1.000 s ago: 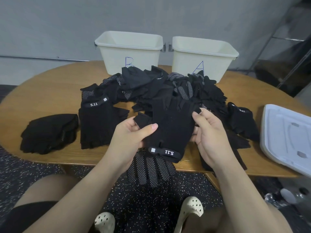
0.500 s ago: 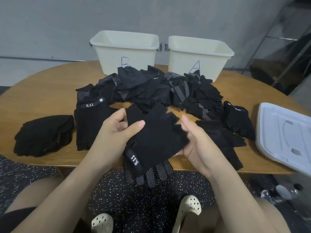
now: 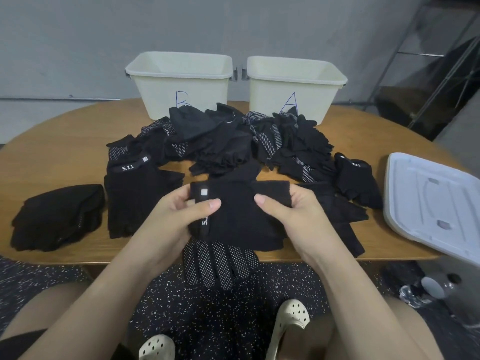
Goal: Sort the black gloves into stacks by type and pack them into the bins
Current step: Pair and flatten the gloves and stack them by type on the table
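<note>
A black fingerless 5.11 glove (image 3: 237,216) is held over the table's front edge. My left hand (image 3: 176,216) pinches its strap end and my right hand (image 3: 293,216) pinches its other side. A dotted full-finger glove (image 3: 220,266) hangs over the edge beneath it. To the left lie a stack of 5.11 gloves (image 3: 137,198) and a stack of plain gloves (image 3: 57,216). An unsorted heap of black gloves (image 3: 233,144) spreads in front of bin B (image 3: 179,81) and bin A (image 3: 293,84), both cream and showing nothing inside.
A wooden oval table (image 3: 52,152) carries everything. A white bin lid (image 3: 436,201) lies at the right edge. More gloves (image 3: 355,180) lie right of my hands. My feet in cream clogs (image 3: 291,320) are below the table, and a plastic bottle (image 3: 431,287) lies on the floor.
The glove in my hands has been turned, so its strap now lies at the left under my left thumb, and both hands pinch it flat. The view has shifted slightly.
</note>
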Tool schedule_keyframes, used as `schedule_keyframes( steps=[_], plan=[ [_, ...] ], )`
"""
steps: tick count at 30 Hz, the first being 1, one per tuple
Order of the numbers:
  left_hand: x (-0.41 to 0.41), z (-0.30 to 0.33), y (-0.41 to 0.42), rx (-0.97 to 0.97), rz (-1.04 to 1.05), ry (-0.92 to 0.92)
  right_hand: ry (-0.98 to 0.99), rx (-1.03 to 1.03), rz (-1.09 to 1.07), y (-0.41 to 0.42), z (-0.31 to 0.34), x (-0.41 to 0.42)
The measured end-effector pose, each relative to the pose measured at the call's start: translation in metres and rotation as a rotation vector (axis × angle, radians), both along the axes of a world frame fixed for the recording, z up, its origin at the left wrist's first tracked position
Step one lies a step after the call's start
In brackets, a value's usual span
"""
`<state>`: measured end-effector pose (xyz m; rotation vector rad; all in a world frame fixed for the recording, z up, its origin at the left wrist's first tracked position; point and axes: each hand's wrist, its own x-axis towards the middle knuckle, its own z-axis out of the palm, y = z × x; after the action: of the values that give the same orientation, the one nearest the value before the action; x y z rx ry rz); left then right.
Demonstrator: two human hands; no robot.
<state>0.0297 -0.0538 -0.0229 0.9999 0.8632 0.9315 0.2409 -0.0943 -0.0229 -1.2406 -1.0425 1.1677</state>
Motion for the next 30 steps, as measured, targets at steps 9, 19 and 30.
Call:
schedule_keyframes(
  steps=[9, 19, 30],
  plan=[
    [0.026, 0.006, -0.008, 0.306, -0.009, 0.232, 0.189, 0.023, 0.16, -0.027, 0.013, 0.047],
    [0.089, 0.02, 0.005, 0.385, -0.289, 0.474, 0.09, -0.039, 0.203, -0.057, 0.0, 0.115],
    [0.162, 0.007, 0.044, 0.605, -0.201, 0.819, -0.157, -0.126, -0.25, -0.055, -0.013, 0.142]
  ],
)
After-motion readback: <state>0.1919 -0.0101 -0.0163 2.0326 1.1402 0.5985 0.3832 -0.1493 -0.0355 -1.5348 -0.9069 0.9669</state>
